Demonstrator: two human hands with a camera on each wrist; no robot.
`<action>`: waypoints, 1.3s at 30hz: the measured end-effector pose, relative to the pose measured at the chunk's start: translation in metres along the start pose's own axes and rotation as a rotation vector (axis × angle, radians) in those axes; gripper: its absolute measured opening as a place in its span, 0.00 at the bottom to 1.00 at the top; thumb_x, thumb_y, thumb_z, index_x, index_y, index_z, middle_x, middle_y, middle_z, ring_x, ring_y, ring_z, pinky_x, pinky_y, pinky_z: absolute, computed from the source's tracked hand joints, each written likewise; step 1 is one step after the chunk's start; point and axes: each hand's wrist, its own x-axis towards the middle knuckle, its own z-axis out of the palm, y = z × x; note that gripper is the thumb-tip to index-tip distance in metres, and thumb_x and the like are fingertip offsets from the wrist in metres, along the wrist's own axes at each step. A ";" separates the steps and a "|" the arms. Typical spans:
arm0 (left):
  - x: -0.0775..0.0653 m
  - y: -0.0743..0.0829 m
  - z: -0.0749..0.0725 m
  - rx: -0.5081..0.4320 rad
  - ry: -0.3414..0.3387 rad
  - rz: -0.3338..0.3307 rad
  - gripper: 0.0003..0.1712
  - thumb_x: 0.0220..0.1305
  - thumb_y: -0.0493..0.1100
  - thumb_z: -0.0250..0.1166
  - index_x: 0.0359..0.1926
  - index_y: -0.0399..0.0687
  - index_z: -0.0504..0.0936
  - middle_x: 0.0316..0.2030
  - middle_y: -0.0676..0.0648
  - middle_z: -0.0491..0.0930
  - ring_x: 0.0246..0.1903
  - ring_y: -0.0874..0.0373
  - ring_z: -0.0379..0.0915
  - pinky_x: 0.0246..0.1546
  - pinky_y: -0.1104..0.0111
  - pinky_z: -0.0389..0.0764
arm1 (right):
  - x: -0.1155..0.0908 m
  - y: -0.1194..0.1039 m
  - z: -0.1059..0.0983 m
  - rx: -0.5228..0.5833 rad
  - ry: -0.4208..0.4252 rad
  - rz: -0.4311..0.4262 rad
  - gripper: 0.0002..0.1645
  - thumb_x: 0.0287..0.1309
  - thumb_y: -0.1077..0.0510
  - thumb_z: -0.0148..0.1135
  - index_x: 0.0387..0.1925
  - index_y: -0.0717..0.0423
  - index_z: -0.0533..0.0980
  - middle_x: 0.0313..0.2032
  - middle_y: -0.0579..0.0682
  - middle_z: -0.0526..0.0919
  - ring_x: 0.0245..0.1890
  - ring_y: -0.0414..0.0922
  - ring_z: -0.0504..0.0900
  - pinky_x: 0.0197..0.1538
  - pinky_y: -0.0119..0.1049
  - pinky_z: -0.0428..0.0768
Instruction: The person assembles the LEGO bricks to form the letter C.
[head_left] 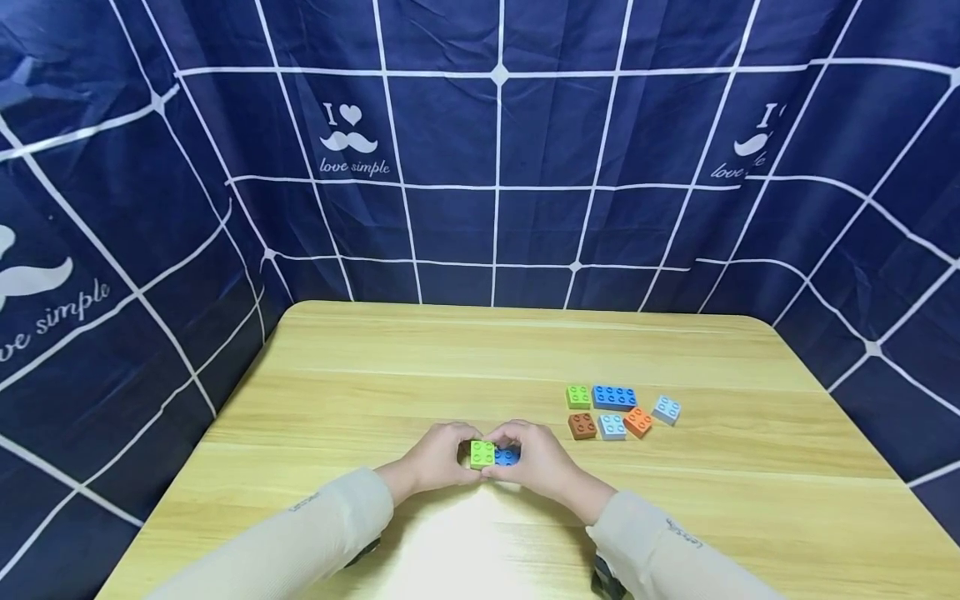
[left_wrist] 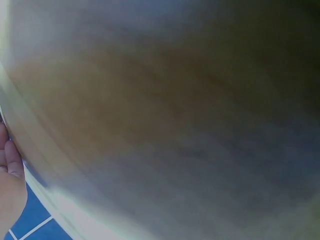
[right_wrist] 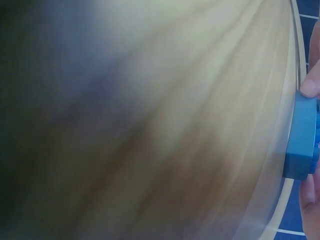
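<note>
Head view. One green brick [head_left: 482,454] and one blue brick [head_left: 506,457] are held low over the near part of the desk [head_left: 337,375], roughly at its middle. The left hand [head_left: 438,457] has its fingers curled about the green brick; the right hand [head_left: 542,458] grips the blue brick. The green brick stands at the left end of the blue one, studs upward; the join between them cannot be made out. Pale sleeves [head_left: 330,517] cover both forearms. To the right and farther back lie six further bricks: a second green brick [head_left: 578,397] just beside a long blue brick [head_left: 614,397]; nearer the person, a brown brick [head_left: 582,426], a pale blue brick [head_left: 612,427] and an orange brick [head_left: 637,422]; and, at the far right, another pale blue brick [head_left: 666,409]. A dark blue curtain [head_left: 442,217] with white lines surrounds the desk.

Left wrist view. Part of the left hand shows at the left edge; its grip cannot be told from this angle. Blurred surface fills most of the field.

Right wrist view. At the right edge, the blue brick is pinched between fingers [right_wrist: 311,86] above and below, studs facing right.
</note>
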 end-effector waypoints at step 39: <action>-0.008 -0.008 -0.006 -0.180 0.062 0.017 0.19 0.46 0.40 0.77 0.41 0.44 0.83 0.35 0.56 0.81 0.36 0.58 0.76 0.42 0.68 0.79 | -0.001 0.003 0.005 -0.045 0.035 0.017 0.24 0.34 0.53 0.80 0.38 0.50 0.82 0.33 0.42 0.85 0.35 0.39 0.82 0.43 0.33 0.80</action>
